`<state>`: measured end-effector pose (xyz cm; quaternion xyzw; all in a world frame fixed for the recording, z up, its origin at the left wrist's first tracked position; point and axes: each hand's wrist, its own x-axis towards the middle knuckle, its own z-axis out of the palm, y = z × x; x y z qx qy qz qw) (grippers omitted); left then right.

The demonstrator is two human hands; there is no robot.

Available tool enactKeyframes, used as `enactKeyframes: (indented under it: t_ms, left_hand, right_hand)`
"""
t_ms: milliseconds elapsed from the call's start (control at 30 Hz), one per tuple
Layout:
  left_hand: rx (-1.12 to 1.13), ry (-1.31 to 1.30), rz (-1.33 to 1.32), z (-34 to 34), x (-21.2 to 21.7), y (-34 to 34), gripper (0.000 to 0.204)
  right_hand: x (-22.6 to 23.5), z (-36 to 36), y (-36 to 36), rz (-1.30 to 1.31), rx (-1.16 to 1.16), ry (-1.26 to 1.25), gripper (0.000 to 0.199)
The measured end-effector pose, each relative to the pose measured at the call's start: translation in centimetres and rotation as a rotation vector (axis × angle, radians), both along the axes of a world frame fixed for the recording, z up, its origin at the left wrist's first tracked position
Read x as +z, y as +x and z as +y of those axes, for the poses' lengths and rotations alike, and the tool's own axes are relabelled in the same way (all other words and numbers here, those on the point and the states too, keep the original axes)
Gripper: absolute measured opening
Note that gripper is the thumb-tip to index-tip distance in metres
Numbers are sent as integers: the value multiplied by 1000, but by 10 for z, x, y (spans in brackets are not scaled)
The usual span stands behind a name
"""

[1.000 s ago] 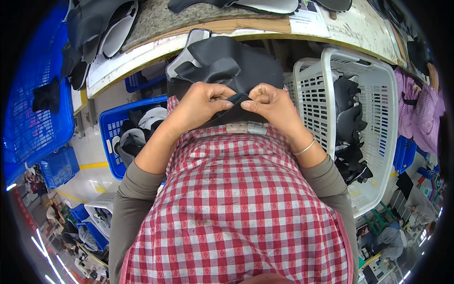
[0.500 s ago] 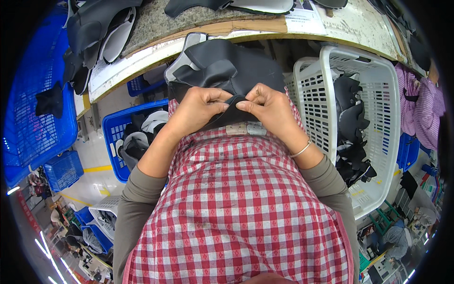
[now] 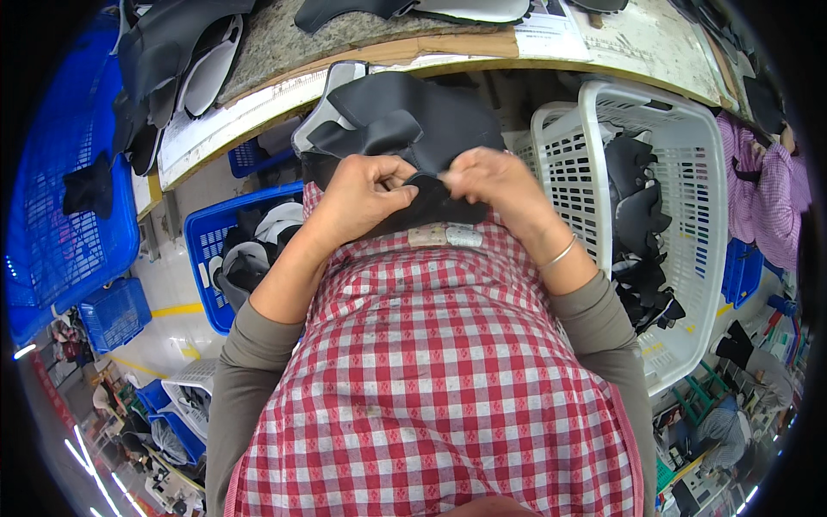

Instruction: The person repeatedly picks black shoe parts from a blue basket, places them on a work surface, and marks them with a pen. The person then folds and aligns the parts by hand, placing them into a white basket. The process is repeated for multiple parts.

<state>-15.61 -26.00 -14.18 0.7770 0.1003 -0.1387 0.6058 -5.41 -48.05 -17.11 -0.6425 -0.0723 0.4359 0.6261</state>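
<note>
A black leather-like piece (image 3: 457,121) with pale lining at one side lies across my lap below the table edge, one part of it folded over in a loop. My left hand (image 3: 366,194) pinches the dark lower edge of this piece between thumb and bent fingers. Close beside it, my right hand (image 3: 495,183) is curled, with its fingertips together at the same edge. Motion blurs those fingertips, and whatever they may hold cannot be made out.
A worn table (image 3: 379,50) with more black pieces runs ahead of me. To the right stands a white plastic basket (image 3: 594,164) of dark pieces. On the left are a filled blue basket (image 3: 202,258) and a large blue crate (image 3: 69,207). A person's checked sleeve (image 3: 775,189) shows far right.
My right hand has turned and shifted slightly right, away from the left thumb, and its fingertips are now blurred. My left hand keeps its pinch on the edge.
</note>
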Motion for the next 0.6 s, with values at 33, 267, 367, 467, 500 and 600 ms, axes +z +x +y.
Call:
enactKeyframes:
  t_ms: [33, 267, 367, 467, 500, 600]
  left_hand:
    - [14, 38, 47, -1, 0, 0, 11]
    - [-118, 329, -251, 12, 75, 16, 10]
    - [-224, 152, -50, 37, 114, 26, 14]
    - [-296, -121, 91, 53, 112, 37, 25]
    - [-307, -121, 64, 53, 103, 39, 26]
    - [-383, -293, 32, 49, 76, 46, 39]
  right_hand:
    - [5, -7, 8, 176, -232, 60, 29]
    - [44, 33, 5, -1088, 180, 108, 28]
    - [56, 32, -4, -933, 89, 174, 32]
    - [56, 8, -18, -602, 60, 11, 30]
    - [53, 0, -21, -449, -15, 95, 28]
    - [46, -30, -23, -135, -64, 220, 19]
